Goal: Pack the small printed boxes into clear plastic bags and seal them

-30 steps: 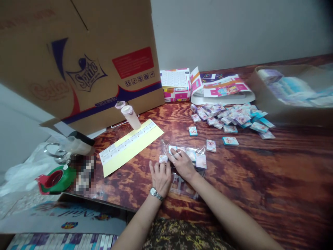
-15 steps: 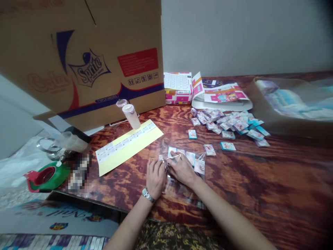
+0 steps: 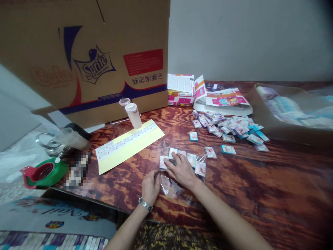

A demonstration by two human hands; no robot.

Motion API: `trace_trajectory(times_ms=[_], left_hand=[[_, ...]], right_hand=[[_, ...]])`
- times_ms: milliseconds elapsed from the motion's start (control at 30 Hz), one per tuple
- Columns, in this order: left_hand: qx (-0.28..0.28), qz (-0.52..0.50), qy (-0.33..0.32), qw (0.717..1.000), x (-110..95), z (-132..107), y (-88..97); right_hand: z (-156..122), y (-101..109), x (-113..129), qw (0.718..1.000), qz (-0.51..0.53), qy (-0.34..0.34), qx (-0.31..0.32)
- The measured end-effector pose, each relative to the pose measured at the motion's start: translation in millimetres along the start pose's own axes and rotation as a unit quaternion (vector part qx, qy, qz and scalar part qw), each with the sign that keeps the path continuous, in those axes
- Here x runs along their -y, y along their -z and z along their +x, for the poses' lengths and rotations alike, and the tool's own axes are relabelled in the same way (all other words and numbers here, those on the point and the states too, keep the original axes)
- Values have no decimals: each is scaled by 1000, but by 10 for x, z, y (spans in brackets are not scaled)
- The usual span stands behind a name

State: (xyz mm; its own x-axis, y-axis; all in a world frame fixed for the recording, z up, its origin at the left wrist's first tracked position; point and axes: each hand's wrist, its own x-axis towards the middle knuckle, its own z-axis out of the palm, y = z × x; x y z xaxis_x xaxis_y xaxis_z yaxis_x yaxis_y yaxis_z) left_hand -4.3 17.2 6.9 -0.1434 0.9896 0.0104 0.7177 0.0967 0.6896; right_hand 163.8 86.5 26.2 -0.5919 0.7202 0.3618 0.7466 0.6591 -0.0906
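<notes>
The left hand (image 3: 150, 187) has its fingers bunched at the edge of a clear plastic bag (image 3: 166, 184), though whether they pinch the film is hard to tell. The open right hand (image 3: 182, 170) lies flat on the bag, which sits at 12 o'clock on the wood-grain table (image 3: 260, 180) and holds several small printed packets (image 3: 199, 169). Farther out, a heap of loose packets (image 3: 229, 128) lies outside the bag at 1 o'clock, and a yellow label sheet (image 3: 127, 149) lies at 11 o'clock.

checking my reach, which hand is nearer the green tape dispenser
Left. The left hand is closer, well to the right of the green tape dispenser; the right hand lies farther right, on the clear plastic bag.
</notes>
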Motion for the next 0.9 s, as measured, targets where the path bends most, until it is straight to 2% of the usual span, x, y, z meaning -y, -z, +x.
trace_trajectory(times_ms=[133,267,667,900], left_hand=[[-19,-6,15,1000,-22,-16,35],[-14,-13,8,1000,-28,-37,17],[-15,34,-64,997,42,-197,-57],[9,9,-85,996,25,-290,-57]], right_hand=[[-1,11,11,1000,-17,6,4],[-21,-37,25,999,-49,9,21],[-4,-262,132,990,-122,-43,-48],[60,-351,112,989,-114,-80,-54]])
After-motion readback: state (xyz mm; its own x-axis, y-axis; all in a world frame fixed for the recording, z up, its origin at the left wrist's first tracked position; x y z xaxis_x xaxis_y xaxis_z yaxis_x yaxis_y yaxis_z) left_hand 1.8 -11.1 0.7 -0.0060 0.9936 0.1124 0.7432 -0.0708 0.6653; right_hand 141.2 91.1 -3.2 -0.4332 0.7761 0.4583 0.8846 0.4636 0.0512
